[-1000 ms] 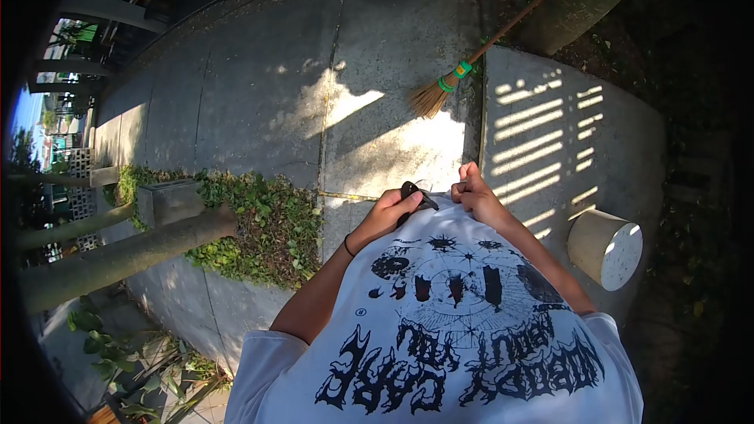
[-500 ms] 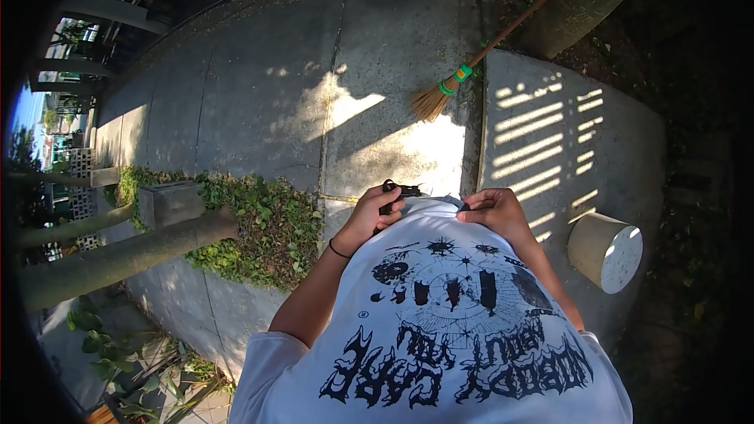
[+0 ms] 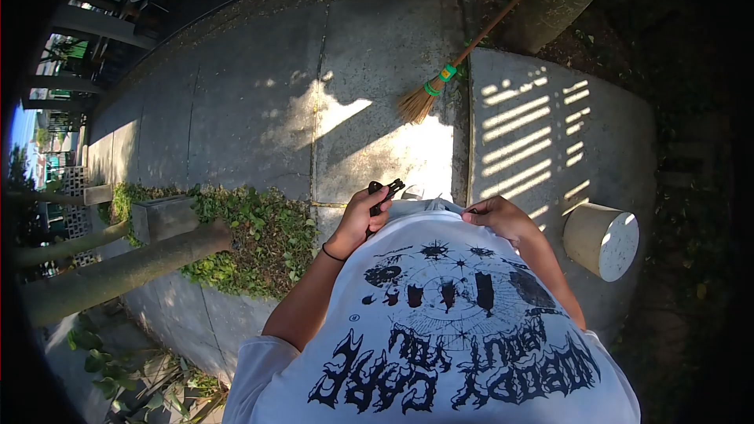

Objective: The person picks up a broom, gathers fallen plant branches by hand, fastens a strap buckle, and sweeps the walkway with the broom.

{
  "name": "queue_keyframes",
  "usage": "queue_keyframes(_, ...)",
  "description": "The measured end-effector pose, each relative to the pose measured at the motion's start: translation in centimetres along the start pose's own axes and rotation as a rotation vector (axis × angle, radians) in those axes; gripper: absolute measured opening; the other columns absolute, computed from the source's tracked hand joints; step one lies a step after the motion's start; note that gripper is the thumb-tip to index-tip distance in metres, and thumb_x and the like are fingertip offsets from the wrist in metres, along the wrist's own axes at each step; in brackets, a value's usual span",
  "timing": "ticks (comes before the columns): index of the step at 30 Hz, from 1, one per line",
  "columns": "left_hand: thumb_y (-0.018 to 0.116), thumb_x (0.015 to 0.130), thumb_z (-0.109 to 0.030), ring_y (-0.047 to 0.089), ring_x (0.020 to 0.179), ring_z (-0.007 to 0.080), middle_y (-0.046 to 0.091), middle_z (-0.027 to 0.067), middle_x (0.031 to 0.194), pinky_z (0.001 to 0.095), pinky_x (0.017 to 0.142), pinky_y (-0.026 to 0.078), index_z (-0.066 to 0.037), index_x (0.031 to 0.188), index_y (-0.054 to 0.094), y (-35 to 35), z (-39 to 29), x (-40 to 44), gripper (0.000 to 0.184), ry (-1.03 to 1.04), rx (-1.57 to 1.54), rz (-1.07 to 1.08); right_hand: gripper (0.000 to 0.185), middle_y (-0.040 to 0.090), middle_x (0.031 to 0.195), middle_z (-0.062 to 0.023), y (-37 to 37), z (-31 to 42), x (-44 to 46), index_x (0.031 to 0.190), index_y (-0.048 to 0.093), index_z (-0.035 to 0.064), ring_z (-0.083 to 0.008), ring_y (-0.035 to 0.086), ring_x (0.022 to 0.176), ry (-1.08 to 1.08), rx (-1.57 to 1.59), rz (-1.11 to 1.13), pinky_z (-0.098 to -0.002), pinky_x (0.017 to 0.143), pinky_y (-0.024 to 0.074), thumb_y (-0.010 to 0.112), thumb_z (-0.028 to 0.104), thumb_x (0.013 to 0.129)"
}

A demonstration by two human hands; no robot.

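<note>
My left hand [image 3: 363,220] is closed around a black pronged object [image 3: 390,188] in front of my waist. The prongs stick out past my thumb to the right; its exact kind I cannot make out. Opposite it, my right hand [image 3: 499,218] pinches at the lower hem of the white T-shirt [image 3: 448,290] I wear. Its fingertips are partly hidden against the cloth. Between the two hands a strip of light grey clothing [image 3: 428,206] shows below the hem.
A straw broom [image 3: 420,98] with green bands leans with its handle against a thick trunk [image 3: 577,0]. On the right stands a round concrete stool [image 3: 601,242]. A leafy planting bed [image 3: 263,239] with a slanting trunk [image 3: 149,263] lies left, beside the concrete path [image 3: 251,110].
My left hand has turned the black object so its prongs point up and to the right. My right hand stays at the hem. The whole view has shifted slightly.
</note>
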State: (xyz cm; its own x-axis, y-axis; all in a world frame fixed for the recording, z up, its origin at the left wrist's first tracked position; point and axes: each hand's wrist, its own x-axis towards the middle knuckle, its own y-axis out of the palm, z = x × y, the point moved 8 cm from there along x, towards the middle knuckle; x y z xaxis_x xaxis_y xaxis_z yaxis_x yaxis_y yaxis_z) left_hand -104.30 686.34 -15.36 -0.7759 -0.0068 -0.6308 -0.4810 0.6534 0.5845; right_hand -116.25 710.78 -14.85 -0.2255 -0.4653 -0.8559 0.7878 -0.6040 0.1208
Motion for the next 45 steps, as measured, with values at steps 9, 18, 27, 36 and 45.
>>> queue_keyframes(9, 0.056, 0.105, -0.029, 0.039, 0.046, 0.0057, 0.051, -0.0016, 0.074, 0.0241, 0.040, 0.031, -0.009, 0.093, 0.052, -2.1, 2.0, -0.7, 0.024, -0.044, 0.159, -0.027, 0.041, 0.049, 0.058, 0.0009, -9.4, 4.2, -3.9, 0.084, 0.065, 0.0008, -0.0069, 0.041, 0.053, -0.638, -0.284, -1.005, -0.0294, 0.049, 0.0346, 0.053, 0.032, 0.108)
queue_keyframes(18, 0.053, 0.107, -0.027, 0.034, 0.046, 0.0035, 0.048, -0.0030, 0.076, 0.0220, 0.040, 0.029, -0.008, 0.094, 0.048, -8.4, 0.0, -0.8, 0.024, -0.012, -0.070, -0.181, 0.046, 0.042, 0.079, 0.0042, 0.0, 0.2, 0.9, 0.146, 0.052, 0.0017, -0.0073, 0.035, 0.067, -0.259, 0.350, 0.100, -0.0206, 0.061, 0.0334, 0.036, 0.013, 0.104)
queue_keyframes(27, 0.058, 0.105, -0.023, 0.034, 0.046, 0.0005, 0.053, -0.0035, 0.073, 0.0196, 0.038, 0.029, -0.007, 0.090, 0.055, 4.9, -0.9, -0.2, 0.023, -0.189, 0.239, 0.212, 0.038, 0.065, 0.105, -0.0038, 1.9, 4.1, -2.0, 0.136, 0.058, 0.0010, -0.0107, 0.060, 0.099, -0.493, 0.101, -0.039, -0.0247, 0.087, 0.0499, 0.062, 0.000, 0.098)
queue_keyframes(36, 0.060, 0.104, -0.026, 0.034, 0.046, -0.0004, 0.054, -0.0059, 0.069, 0.0187, 0.039, 0.025, -0.010, 0.084, 0.058, 5.3, 1.8, 0.6, 0.026, -0.308, 0.493, 0.256, 0.048, 0.071, 0.107, -0.0120, 4.5, 5.1, -2.1, 0.131, 0.059, -0.0027, -0.0161, 0.066, 0.105, -0.622, -0.162, -0.008, -0.0311, 0.092, 0.0549, 0.076, -0.005, 0.086)
queue_keyframes(45, 0.063, 0.102, -0.026, 0.035, 0.047, -0.0011, 0.055, -0.0056, 0.069, 0.0177, 0.039, 0.025, -0.010, 0.087, 0.060, 5.6, 1.9, 0.3, 0.022, -0.293, 0.566, 0.177, 0.066, 0.072, 0.099, -0.0140, 3.9, 4.3, -1.5, 0.125, 0.036, 0.0085, -0.0207, 0.070, 0.104, -0.587, 0.038, -0.063, -0.0360, 0.090, 0.0575, 0.082, -0.007, 0.080)
